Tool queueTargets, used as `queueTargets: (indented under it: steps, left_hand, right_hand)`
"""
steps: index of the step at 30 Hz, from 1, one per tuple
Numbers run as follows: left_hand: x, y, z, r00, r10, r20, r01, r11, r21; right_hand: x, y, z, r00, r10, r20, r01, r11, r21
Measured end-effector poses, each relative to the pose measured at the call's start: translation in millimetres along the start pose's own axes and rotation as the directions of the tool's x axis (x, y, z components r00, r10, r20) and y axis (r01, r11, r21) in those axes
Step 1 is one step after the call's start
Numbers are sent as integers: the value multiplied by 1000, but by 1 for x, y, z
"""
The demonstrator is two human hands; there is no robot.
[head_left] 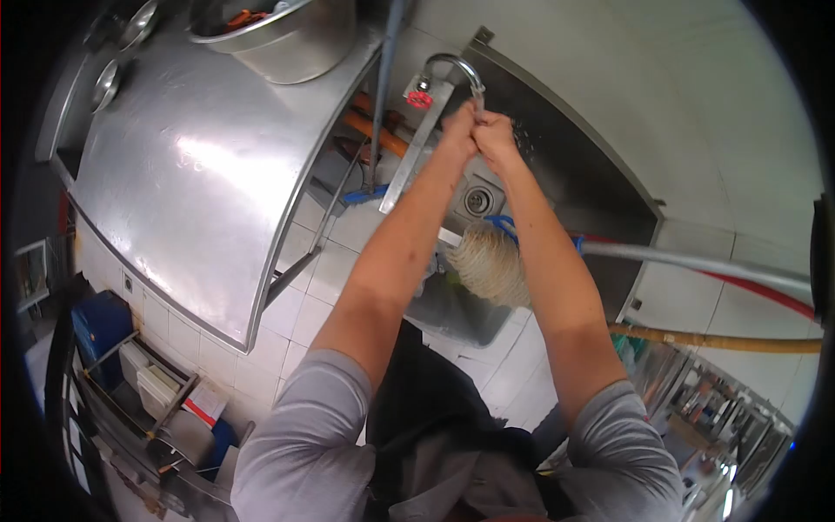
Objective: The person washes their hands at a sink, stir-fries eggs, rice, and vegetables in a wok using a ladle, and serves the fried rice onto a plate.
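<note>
The person's left hand [461, 129] and right hand [494, 139] were pressed against each other, directly under the spout of a curved chrome faucet [454, 58]. The fingers were blurred, so I cannot tell how far they were closed or whether anything lay between them. Measured from the hands, the faucet arched up at 12 o'clock, and its red knob [419, 100] sat at 10. Pale flecks that looked like splashed water dotted the dark metal at 3 o'clock. Below, at 6 o'clock, was the metal sink [459, 197] with its round drain [477, 202], then a bundle of cream strands [489, 265] partly behind the right forearm, above a grey bin [461, 319]. A metal pole [696, 262] ran out towards 4 o'clock. Well apart, between 8 and 9, stood a shiny steel desk [174, 209], bearing a large metal pot [300, 48] at 10 o'clock.
</note>
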State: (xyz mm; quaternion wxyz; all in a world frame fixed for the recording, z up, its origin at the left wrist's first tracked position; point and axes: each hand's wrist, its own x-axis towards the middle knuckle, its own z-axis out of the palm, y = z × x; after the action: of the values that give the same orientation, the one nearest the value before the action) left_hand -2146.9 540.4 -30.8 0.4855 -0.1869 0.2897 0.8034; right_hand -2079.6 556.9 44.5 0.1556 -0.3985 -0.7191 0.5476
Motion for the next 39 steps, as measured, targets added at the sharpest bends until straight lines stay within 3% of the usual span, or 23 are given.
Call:
queueTargets:
  steps: [2,3,5,6,7,9,10,11,12,13,15,17,19,20,21,23,24,26,28,29,30,33,39]
  left_hand:
    - [18,9,-15,984,126,-128,-93,967,239]
    - [19,18,-24,972,183,-145,-123,930,345]
    - [-15,49,-20,954,37,-297,-83,986,-145]
    - [6,51,-47,953,298,-52,-296,954,55]
    - [19,66,-62,989,148,17,-141,965,-223]
    - [45,96,-91,974,-165,155,226,678,-700]
    - [44,102,-100,905,-197,376,394,721,-570]
    - [111,119,-131,949,-169,267,279,845,-457]
    - [60,110,-94,998,25,56,-22,998,-53]
    - [90,107,-103,959,266,-103,-242,950,200]
    - [21,82,-60,859,511,-10,-422,719,552]
    - [-12,81,-42,774,622,116,-340,255,905]
    - [-9,111,-56,920,380,92,-288,498,818]
    - [-30,114,-49,906,389,167,-306,329,894]
    - [-84,109,-11,867,468,170,79,-466,881]
    - [-208,35,39,772,567,287,235,-675,700]
    - [-177,63,-14,771,345,536,188,-927,325]
    - [-213,41,-65,659,224,718,135,-974,180]
    - [-241,10,-116,727,11,686,-85,-991,107]
    - [-338,-56,-100,845,108,524,-23,-971,237]
    - [-304,-55,-158,807,-21,591,-72,-995,62]
    - [-428,-179,-188,684,-184,706,-482,-841,247]
    - [-548,-461,-196,599,-781,176,-780,-518,351]
  right_hand:
    - [-5,32,-2,994,-95,53,79,962,261]
    - [-16,35,-7,992,-126,21,125,991,49]
    - [-46,38,-22,982,-186,-26,163,913,-375]
    - [-60,53,-29,989,-145,-9,124,873,-472]
    - [-78,58,-36,990,-140,-18,114,866,-487]
    - [-123,62,-52,990,-132,-51,86,846,-526]
    - [-146,73,-59,969,-242,-59,187,863,-470]
    - [-172,84,-68,935,-347,-79,285,862,-420]
    - [-203,78,-79,959,-275,-73,228,895,-384]
    - [-234,68,-93,975,-209,-70,173,922,-347]
    - [-300,66,-128,989,-144,10,136,908,-397]
    - [-372,85,-168,998,2,65,20,944,-330]
    - [-453,119,-216,991,96,95,-57,934,-353]
    - [-499,142,-236,986,165,-8,-157,922,-353]
    - [-550,168,-252,961,246,-125,-274,899,-342]
    - [-658,227,-282,852,396,-344,-507,787,-351]
    - [-718,253,-295,768,461,-445,-619,715,-326]
    - [-844,287,-305,623,558,-548,-765,582,-276]
    - [-971,335,-289,444,573,-689,-852,507,-126]
    - [-1031,350,-273,337,621,-707,-881,472,-4]
    - [-1087,362,-264,241,661,-711,-892,440,107]
    - [-1219,385,-209,-67,761,-645,-885,254,391]
    - [-1371,347,-199,-350,733,-584,-597,306,741]
